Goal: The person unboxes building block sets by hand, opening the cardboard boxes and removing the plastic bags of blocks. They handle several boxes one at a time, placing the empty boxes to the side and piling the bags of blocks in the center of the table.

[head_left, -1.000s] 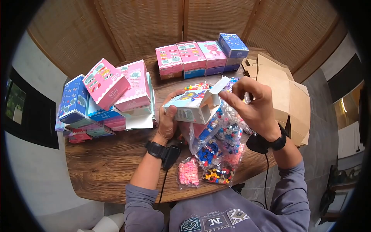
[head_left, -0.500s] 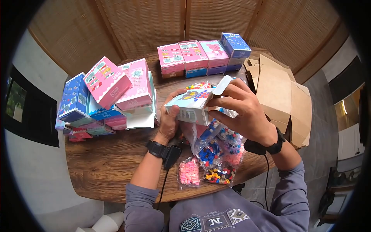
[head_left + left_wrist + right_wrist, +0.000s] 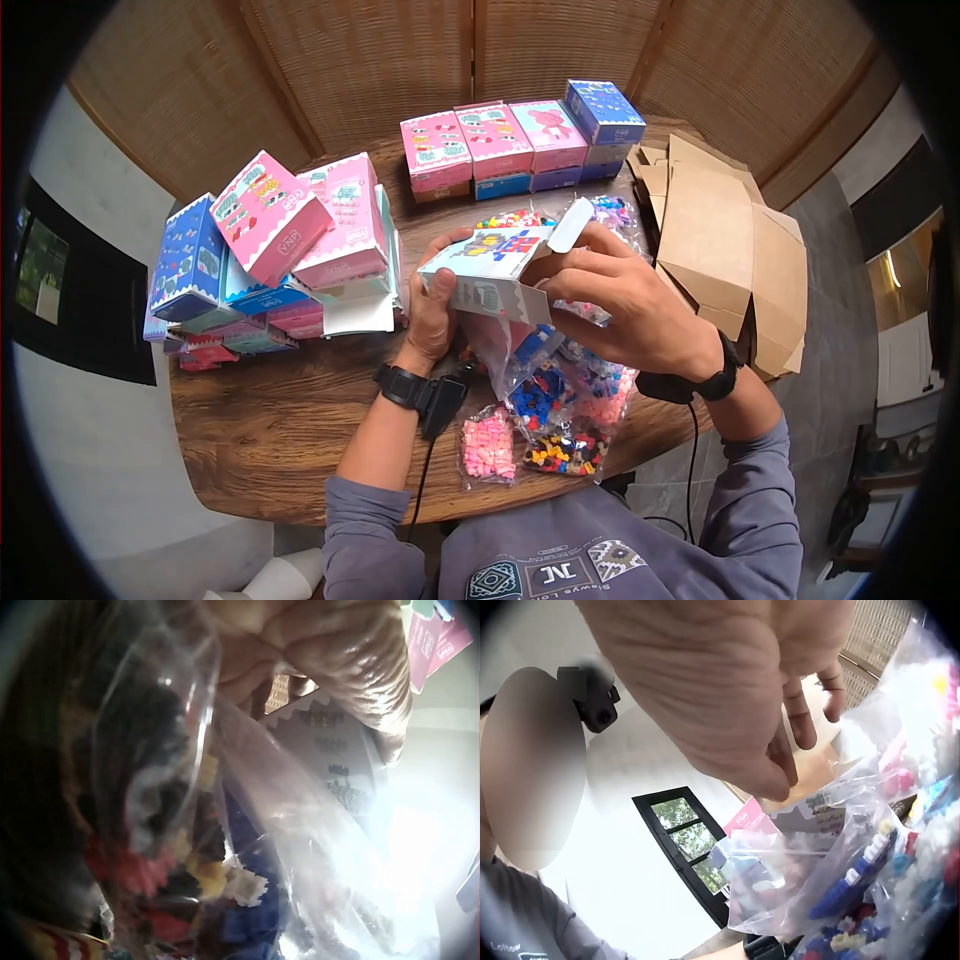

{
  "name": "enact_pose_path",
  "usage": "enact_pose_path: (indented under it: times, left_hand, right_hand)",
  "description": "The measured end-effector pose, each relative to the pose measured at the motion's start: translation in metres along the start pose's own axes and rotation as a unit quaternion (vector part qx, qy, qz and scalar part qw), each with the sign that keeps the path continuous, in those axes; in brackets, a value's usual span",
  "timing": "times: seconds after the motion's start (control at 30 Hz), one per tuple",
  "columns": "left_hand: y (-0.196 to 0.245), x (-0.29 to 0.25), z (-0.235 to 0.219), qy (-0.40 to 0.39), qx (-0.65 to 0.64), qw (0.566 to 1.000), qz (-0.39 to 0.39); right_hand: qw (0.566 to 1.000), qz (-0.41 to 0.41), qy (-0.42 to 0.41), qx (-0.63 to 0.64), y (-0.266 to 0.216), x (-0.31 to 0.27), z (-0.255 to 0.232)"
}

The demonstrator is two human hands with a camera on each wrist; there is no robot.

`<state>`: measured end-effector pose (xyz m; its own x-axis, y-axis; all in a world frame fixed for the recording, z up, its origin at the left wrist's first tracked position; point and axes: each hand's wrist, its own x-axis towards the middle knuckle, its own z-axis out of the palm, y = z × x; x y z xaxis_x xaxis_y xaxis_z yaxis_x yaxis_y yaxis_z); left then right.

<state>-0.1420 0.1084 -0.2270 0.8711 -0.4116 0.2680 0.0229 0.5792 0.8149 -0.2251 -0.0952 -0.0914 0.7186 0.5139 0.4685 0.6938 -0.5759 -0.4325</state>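
A small light-coloured cardboard box [image 3: 490, 256] printed with colourful figures is tilted in mid-air over the table, its right end open. My left hand [image 3: 431, 310] grips its left end, thumb along the near side. At the open end, my right hand [image 3: 640, 305] has its fingers at the opening and behind the raised white flap [image 3: 570, 227]; the box hides some fingertips. Below the box, clear plastic bags [image 3: 540, 395] of small coloured pieces are heaped. In the left wrist view, a clear bag [image 3: 180, 847] fills much of the foreground.
Pink and blue boxes [image 3: 275, 215] are stacked at the left. More boxes [image 3: 495, 145] stand in a row at the back. An opened brown carton [image 3: 715, 240] lies at the right. A bag of pink pieces [image 3: 488, 445] rests near the table's front edge [image 3: 390, 522].
My right hand has come down and left from above the flap, bringing its fingers to the box's open end. My left hand keeps hold of the box in nearly the same place.
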Motion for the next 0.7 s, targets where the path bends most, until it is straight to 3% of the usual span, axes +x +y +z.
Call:
enact_pose_path:
  times: [0.13, 0.23, 0.43, 0.7]
  left_hand:
    - [-0.001, 0.0, -0.002, -0.001, -0.002, 1.0, 0.003]
    - [-0.001, 0.0, 0.0, 0.001, 0.001, 1.0, 0.005]
    - [-0.002, 0.0, -0.003, 0.012, 0.015, 1.0, -0.002]
    - [-0.002, 0.0, -0.004, 0.002, 0.044, 0.999, -0.006]
  right_hand:
    - [1.0, -0.015, 0.007, -0.009, 0.0, 0.002, 0.002]
    - [0.994, -0.034, 0.055, -0.085, -0.004, 0.009, 0.003]
    - [0.984, 0.008, 0.041, -0.171, 0.001, 0.003, 0.003]
    - [0.986, 0.031, 0.051, -0.153, 0.005, -0.001, 0.006]
